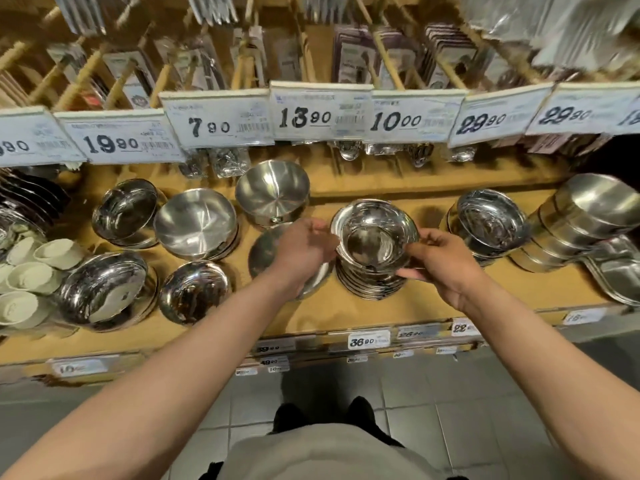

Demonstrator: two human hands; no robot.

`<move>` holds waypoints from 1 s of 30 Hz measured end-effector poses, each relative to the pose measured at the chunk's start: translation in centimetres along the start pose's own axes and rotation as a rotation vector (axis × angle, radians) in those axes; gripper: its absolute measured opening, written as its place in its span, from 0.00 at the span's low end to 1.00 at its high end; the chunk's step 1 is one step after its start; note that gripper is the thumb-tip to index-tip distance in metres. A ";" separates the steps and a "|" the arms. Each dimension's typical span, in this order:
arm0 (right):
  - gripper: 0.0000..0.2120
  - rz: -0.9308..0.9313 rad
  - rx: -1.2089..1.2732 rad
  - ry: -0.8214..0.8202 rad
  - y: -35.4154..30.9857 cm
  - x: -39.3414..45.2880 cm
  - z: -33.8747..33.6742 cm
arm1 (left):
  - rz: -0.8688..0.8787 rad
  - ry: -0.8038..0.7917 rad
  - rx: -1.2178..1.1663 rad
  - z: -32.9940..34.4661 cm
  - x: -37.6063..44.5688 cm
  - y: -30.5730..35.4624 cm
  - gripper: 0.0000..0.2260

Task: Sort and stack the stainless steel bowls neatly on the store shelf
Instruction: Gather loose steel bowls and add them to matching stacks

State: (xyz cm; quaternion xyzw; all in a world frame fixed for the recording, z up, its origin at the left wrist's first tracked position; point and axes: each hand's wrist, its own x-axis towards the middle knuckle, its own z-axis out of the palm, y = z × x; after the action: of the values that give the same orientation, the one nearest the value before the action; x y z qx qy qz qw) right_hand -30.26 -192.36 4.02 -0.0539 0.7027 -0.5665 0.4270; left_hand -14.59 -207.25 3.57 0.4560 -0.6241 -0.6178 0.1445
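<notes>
While we stand at the shelf's front edge, both our hands are on the stack of rimmed steel bowls near the middle front. Our left hand reaches in from the left with fingers loosely curved toward the top bowl; whether it actually touches the rim we cannot tell. Our right hand pinches the top bowl's right rim between thumb and fingers. That bowl sits slightly tilted, so we judge it is not yet nested squarely.

Under our left hand lies a flat steel plate, just beside the stack. Toward the front left corner sit a polished bowl and a wider polished bowl, with white ceramic cups at the left edge. Farther back stand a brushed bowl stack, a tilted polished bowl and a deep brushed bowl leaning forward. To the right are another polished bowl stack and a leaning stack of steel containers.

We judge the job about midway: several piles are formed, yet tilted bowls and leaning stacks are left to straighten. Price tags hang beyond.
</notes>
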 end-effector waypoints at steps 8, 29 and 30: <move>0.09 -0.102 -0.235 0.038 2.4 2.4 -3.0 | 0.021 0.157 0.181 4.0 0.8 -1.1 0.09; 0.08 -0.440 -0.697 0.051 2.9 5.0 -3.0 | -0.006 0.359 0.191 5.8 -0.6 -3.3 0.11; 0.08 -0.455 -0.716 0.058 2.8 5.1 -3.0 | 0.002 0.364 0.193 5.9 -0.6 -3.2 0.12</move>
State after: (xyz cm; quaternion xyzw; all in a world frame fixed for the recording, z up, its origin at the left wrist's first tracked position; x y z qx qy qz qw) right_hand -34.33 -191.95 -1.12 -0.3364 0.8371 -0.3677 0.2254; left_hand -17.38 -202.49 -0.21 0.5713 -0.6445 -0.4622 0.2112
